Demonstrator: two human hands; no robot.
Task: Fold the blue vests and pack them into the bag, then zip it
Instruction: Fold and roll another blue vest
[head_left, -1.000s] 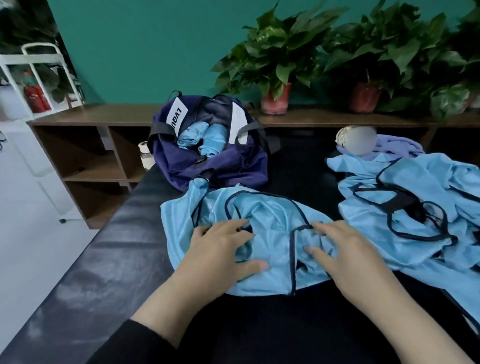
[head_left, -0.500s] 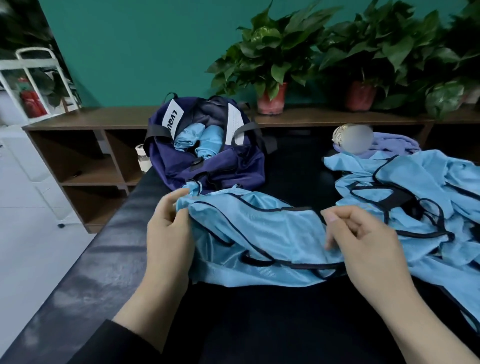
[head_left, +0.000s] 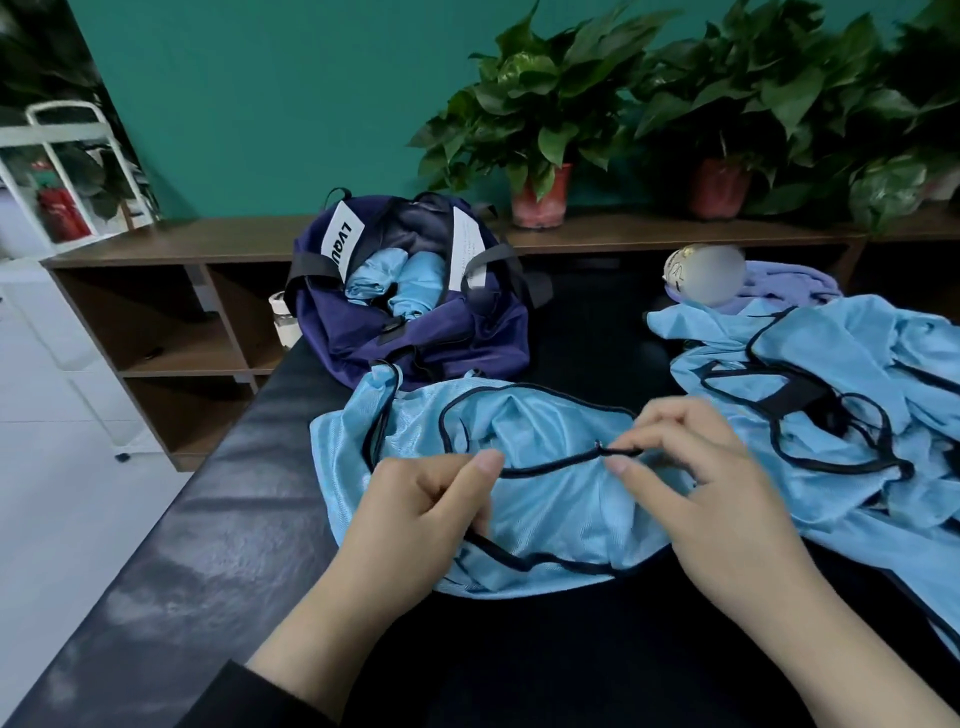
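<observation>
Blue vest (head_left: 545, 499) lies crumpled at table (head_left: 171, 561) centre; left hand (head_left: 423, 525) and right hand (head_left: 711, 499) both pinch its black trim. Bag (head_left: 415, 332), 12 o'clock, unzipped, label reads "LVQU".

Light-blue mesh vest with dark piping (head_left: 545, 499): spread crumpled on the black padded table (head_left: 218, 519), just in front of the bag, its near hem bunched; the piped edge is pinched at two places.

Heap of further light-blue mesh vests (head_left: 841, 395): unfolded, tangled, dark trims looping across, on the table's right side.

Navy fabric bag with white labels (head_left: 415, 322): upright at the table's far edge, zip undone, mouth wide.

Two rolled light-blue vests (head_left: 400, 280): side by side inside the bag.
</observation>
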